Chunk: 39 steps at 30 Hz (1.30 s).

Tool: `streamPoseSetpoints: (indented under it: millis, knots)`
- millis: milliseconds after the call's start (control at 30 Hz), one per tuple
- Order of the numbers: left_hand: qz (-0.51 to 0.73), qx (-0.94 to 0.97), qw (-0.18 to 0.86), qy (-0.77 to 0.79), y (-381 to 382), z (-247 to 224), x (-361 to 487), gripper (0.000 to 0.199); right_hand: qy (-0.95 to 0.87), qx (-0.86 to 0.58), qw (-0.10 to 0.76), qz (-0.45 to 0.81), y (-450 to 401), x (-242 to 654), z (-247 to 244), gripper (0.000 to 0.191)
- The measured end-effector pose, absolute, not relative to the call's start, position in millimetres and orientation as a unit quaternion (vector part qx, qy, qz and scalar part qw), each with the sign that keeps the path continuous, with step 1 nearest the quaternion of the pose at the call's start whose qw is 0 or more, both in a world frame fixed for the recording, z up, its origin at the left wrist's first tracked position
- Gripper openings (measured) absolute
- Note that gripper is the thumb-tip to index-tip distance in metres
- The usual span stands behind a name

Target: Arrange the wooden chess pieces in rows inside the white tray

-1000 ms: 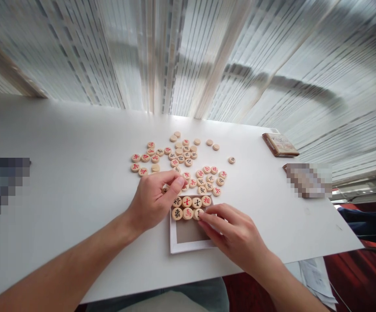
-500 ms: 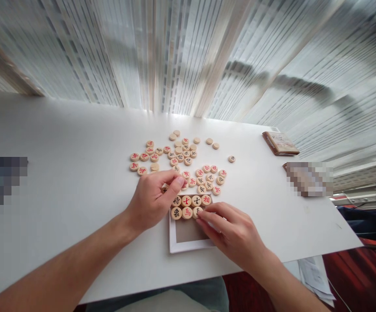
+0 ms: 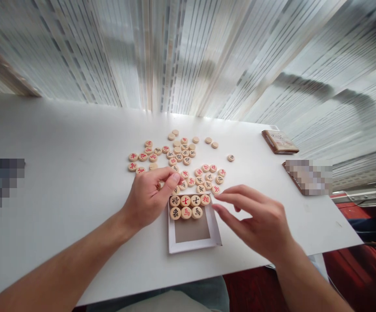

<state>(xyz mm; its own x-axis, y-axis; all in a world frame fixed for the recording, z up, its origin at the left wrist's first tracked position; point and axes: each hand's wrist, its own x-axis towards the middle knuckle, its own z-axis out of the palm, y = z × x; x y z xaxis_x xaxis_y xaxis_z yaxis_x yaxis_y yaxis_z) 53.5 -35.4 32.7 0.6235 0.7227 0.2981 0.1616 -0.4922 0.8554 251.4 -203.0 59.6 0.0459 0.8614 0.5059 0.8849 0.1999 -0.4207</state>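
Note:
A shallow white box (image 3: 172, 237) lies at the table's near side with Chinese chess pieces in two rows at its far end. Four fill the back row; three stand in front, the rightmost a black horse piece (image 3: 197, 212). My left hand (image 3: 150, 195) hovers by the box's far left corner, thumb pressed to curled fingers; whatever they may hold is hidden. To the right of the box, my right hand (image 3: 256, 216) has thumb and forefinger apart with nothing between them. Its fingertips are close to a loose red soldier piece (image 3: 215, 190).
Many loose round pieces with red or black characters, some blank side up, spread beyond the box. One black-marked piece (image 3: 230, 158) lies apart at right. Two brown boxes (image 3: 279, 142) sit on the white table (image 3: 77, 143) at right, before a sheer curtain (image 3: 135, 56).
My right hand has let go of the black horse piece in the front row and drawn back rightward out of the box. My left hand has hardly moved.

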Motion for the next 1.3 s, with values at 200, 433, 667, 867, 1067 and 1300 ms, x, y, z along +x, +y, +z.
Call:
streamPoseSetpoints:
  millis: [200, 433, 667, 867, 1067, 1300]
  knots:
    - [0.340, 0.793, 0.412, 0.292, -28, 33, 51, 0.033, -0.628, -0.660, 0.410, -0.047, -134, 295, 81, 0.016]
    - [0.358, 0.781, 0.392, 0.329, -17, 36, 46, 0.029, -0.574, -0.682, 0.448, -0.070, -101, 323, 32, 0.019]
    - [0.349, 0.787, 0.353, 0.366, -12, 35, 47, 0.027, -0.549, -0.701, 0.445, -0.097, -106, 349, 17, 0.021]
    - [0.339, 0.775, 0.366, 0.388, -9, 27, 48, 0.027, -0.590, -0.675, 0.435, -0.084, -104, 341, 15, 0.021]
    - [0.329, 0.782, 0.372, 0.377, -12, 26, 49, 0.026, -0.596, -0.664, 0.446, -0.080, -105, 340, 17, 0.021]
    - [0.333, 0.786, 0.364, 0.374, -14, 26, 49, 0.025, -0.594, -0.668, 0.442, -0.071, -104, 340, 13, 0.022]
